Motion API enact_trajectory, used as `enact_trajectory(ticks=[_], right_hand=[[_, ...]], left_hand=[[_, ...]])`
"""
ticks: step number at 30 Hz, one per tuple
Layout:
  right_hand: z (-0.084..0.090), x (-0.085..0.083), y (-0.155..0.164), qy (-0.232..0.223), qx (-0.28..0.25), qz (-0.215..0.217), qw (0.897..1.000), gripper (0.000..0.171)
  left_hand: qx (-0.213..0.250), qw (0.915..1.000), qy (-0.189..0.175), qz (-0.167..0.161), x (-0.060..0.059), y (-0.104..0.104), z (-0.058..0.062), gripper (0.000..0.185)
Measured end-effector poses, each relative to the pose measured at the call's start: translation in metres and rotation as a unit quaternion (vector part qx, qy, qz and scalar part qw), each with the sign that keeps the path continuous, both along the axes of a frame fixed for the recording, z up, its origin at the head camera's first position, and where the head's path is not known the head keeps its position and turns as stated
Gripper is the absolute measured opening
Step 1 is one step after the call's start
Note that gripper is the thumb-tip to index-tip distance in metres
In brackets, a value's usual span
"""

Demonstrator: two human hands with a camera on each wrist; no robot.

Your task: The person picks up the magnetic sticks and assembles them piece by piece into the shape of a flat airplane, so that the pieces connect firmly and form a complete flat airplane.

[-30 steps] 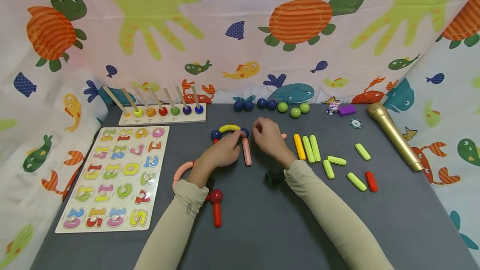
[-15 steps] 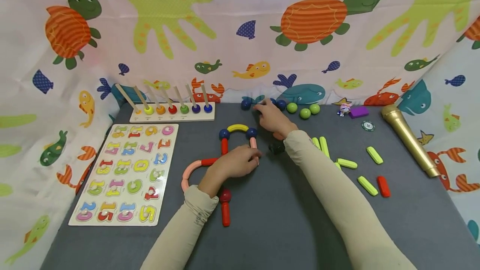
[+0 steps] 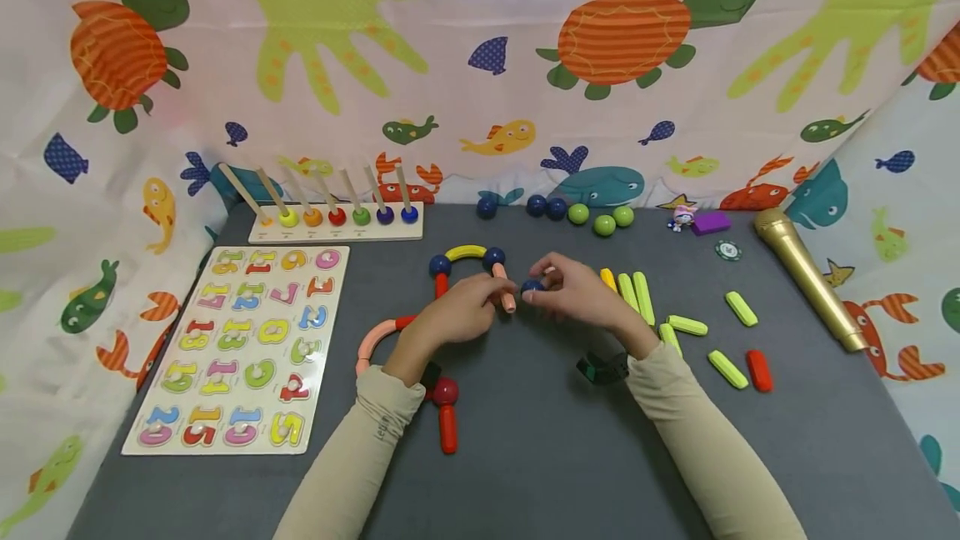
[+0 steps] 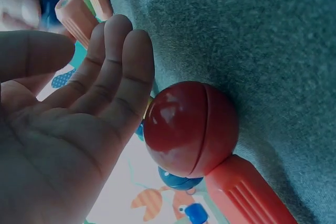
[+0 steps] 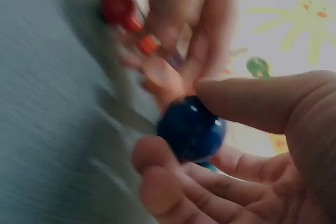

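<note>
With the arch partly built, the right hand [image 3: 577,297] pinches a blue ball [image 3: 532,287] beside the pink stick [image 3: 505,289] that the left hand [image 3: 457,312] grips, unjoined yet.

At frame centre the left hand [image 3: 457,313] and right hand [image 3: 581,294] meet, a ball [image 3: 532,287] between them beside the stick [image 3: 506,290]. Above them lies the arch piece [image 3: 466,252]. The number puzzle [image 3: 243,344] fills the lower left, the peg board [image 3: 336,219] above it. Loose sticks [image 3: 686,325] lie right of centre, the microphone [image 3: 808,276] at far right, a row of balls [image 3: 577,213] along the table's [image 3: 540,457] back edge.
</note>
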State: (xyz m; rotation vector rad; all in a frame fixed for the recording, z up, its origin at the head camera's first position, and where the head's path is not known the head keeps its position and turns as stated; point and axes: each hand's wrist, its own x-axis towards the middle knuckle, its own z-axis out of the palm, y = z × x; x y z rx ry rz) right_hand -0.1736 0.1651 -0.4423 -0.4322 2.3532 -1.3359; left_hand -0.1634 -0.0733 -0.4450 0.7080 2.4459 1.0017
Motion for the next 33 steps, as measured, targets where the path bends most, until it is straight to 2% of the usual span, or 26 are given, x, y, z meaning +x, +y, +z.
enact_trajectory(ticks=[3, 6, 10, 13, 15, 17, 21, 23, 25, 27, 29, 33], right_hand=[[-0.009, 0.019, -0.003, -0.038, -0.029, 0.039, 0.998, 0.030], [-0.015, 0.028, -0.009, -0.034, -0.030, 0.049, 0.998, 0.027], [-0.018, 0.032, -0.014, -0.003, -0.010, 0.036, 0.999, 0.027], [-0.017, 0.035, -0.011, 0.038, 0.024, 0.033, 0.998, 0.025], [-0.014, 0.036, -0.007, 0.079, 0.060, 0.022, 0.995, 0.023], [-0.010, 0.036, 0.001, 0.126, 0.104, 0.000, 0.987, 0.021], [-0.001, 0.036, 0.027, 0.183, 0.200, -0.076, 0.960, 0.016], [0.004, 0.039, 0.045, 0.190, 0.238, -0.113, 0.946, 0.017], [0.009, 0.045, 0.066, 0.188, 0.263, -0.139, 0.936, 0.019], [0.012, 0.053, 0.088, 0.188, 0.270, -0.147, 0.933, 0.019], [0.013, 0.062, 0.111, 0.183, 0.269, -0.142, 0.935, 0.018], [0.003, 0.083, 0.149, 0.187, 0.266, -0.126, 0.937, 0.015]], left_hand=[[-0.001, 1.0000, -0.004, -0.001, 0.000, 0.001, 0.000, 0.050], [-0.006, 1.0000, -0.006, -0.003, 0.000, 0.000, -0.002, 0.051], [-0.011, 0.9999, -0.003, -0.003, 0.000, -0.001, -0.005, 0.050], [-0.003, 0.9999, 0.010, 0.000, 0.003, -0.005, -0.003, 0.046], [0.002, 0.9995, 0.030, 0.010, 0.007, -0.010, 0.002, 0.042], [0.000, 0.9980, 0.055, 0.030, 0.011, -0.018, 0.009, 0.039], [-0.051, 0.9912, 0.090, 0.082, 0.020, -0.039, 0.021, 0.035], [-0.088, 0.9879, 0.084, 0.096, 0.024, -0.049, 0.022, 0.036], [-0.120, 0.9854, 0.074, 0.095, 0.027, -0.057, 0.021, 0.039], [-0.138, 0.9853, 0.056, 0.084, 0.030, -0.063, 0.016, 0.042], [-0.141, 0.9865, 0.041, 0.073, 0.033, -0.068, 0.011, 0.045], [-0.131, 0.9887, 0.035, 0.064, 0.036, -0.074, 0.004, 0.046]])
